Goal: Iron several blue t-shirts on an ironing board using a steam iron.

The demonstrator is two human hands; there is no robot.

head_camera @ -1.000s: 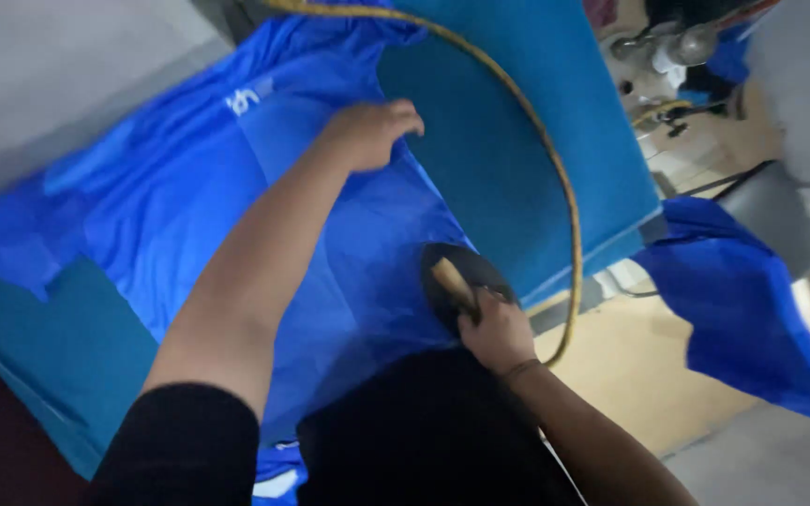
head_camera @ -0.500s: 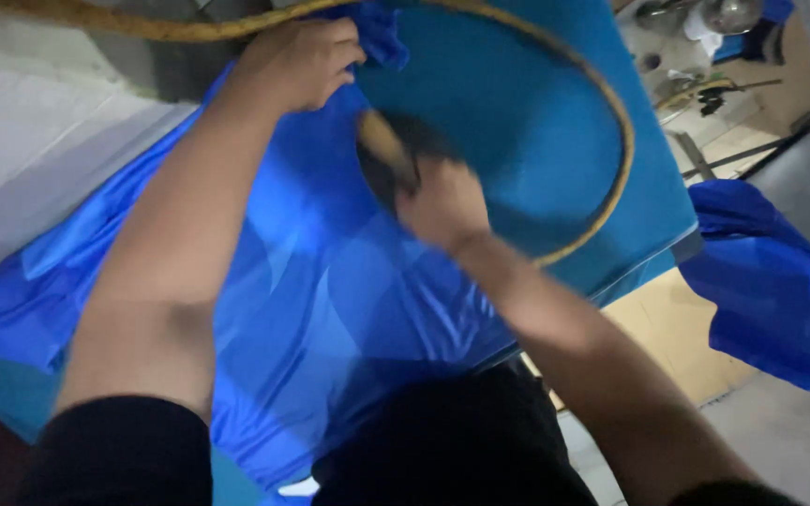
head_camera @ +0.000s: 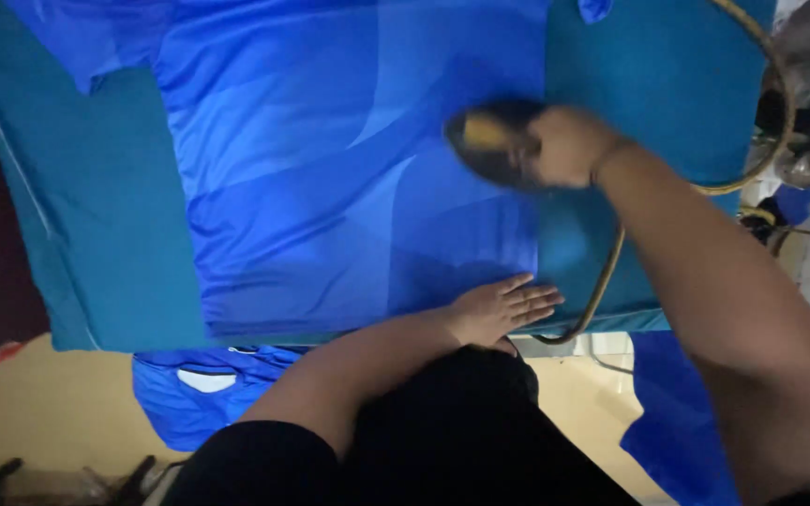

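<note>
Left hand [head_camera: 499, 309]: lay flat, fingers spread, on the near edge of the blue shirt [head_camera: 330, 178].
Right hand [head_camera: 569, 145]: arm stretched out – fingers closed around the iron [head_camera: 494, 142].
Iron: sat on the shirt's right side, on the teal board [head_camera: 105, 234].

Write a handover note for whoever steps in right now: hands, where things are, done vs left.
Right hand: gripping the handle of the dark iron with the yellowish handle, which sits on the right part of the shiny blue patterned shirt; the view is motion-blurred.
Left hand: flat, fingers spread, pinning the shirt's near edge at the board's edge.
Shirt lies spread on the teal padded ironing board. The iron's tan braided cord loops off the right side.
More blue garments hang below the board's near edge.
Done: shirt looks laid out mostly flat.
Left: cannot tell which areas are already pressed.
</note>
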